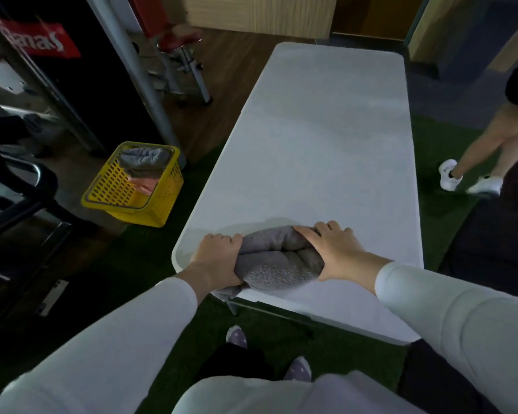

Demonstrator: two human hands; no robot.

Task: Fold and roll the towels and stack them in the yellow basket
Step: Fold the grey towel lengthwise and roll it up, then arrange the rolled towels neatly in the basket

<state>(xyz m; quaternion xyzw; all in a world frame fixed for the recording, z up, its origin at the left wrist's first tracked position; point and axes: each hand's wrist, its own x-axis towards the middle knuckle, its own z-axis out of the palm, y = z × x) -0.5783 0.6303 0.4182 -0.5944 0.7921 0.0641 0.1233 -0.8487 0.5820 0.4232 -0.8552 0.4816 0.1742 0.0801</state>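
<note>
So this looks pretty far along to me. The grey towel [277, 258] is already a fat roll at the near corner of the white table [326, 130], with a bit of it hanging off the edge by the left wrist. The left hand [219, 258] is curled round its left end. The right hand [331, 252] grips the right end with the thumb laid along the top, so both are holding the roll. My guess is it's either getting a last squeeze or about to be lifted.

The yellow basket [111, 183] is down on the floor off to the left of the table, well apart from the roll. It already has a grey bundle [145, 158] on top and a pinkish towel [145, 186] under it. This is the only towel I can spot outside the basket, so what's left is probably just carrying it over and stacking it.

Room: the table stands on green turf matting [168, 255] that meets a wood floor [222, 55] further back. There's a red stool [177, 40] beyond the basket, and another person's legs [485, 144] in white trainers off the right side
</note>
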